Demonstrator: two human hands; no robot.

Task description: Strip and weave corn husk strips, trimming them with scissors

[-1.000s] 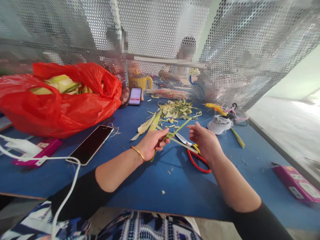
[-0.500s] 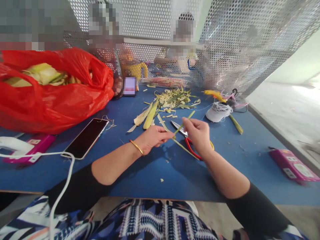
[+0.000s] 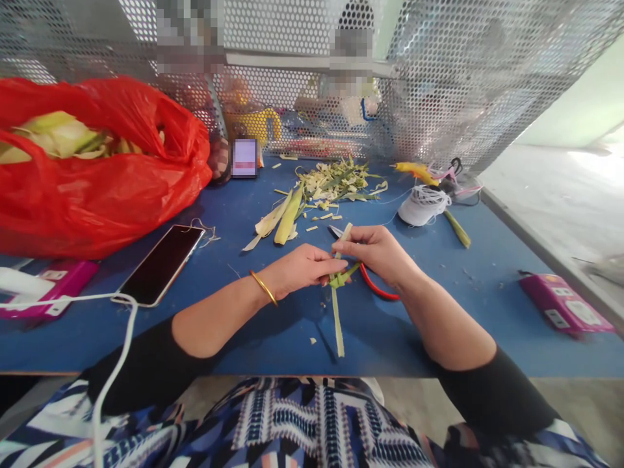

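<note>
Between thumb and fingers, my left hand [image 3: 309,265] pinches a small folded piece of corn husk strips [image 3: 338,324], greenish where they cross. One pale strip end hangs down towards the table's front edge. My right hand [image 3: 374,252], close beside the left, pinches the upper part of a pale strip whose tip sticks up above the fingers. A short green end points right beneath that hand. Red-handled scissors [image 3: 377,287] lie on the table under my right hand, partly covered by it. Corn husk leaves [image 3: 288,221] lie just beyond my hands.
Husk scraps [image 3: 336,181] are heaped at the back. A red plastic bag [image 3: 146,195] of husks and a dark phone [image 3: 160,265] occupy the left. On the right are white thread [image 3: 423,207] and a magenta box [image 3: 565,304]. Perforated metal mesh [image 3: 277,32] stands behind the table.
My right hand has come down and left, closer to my left hand, and now holds a pale strip instead of the green one. The long strip end has swung from lower right to straight down.
</note>
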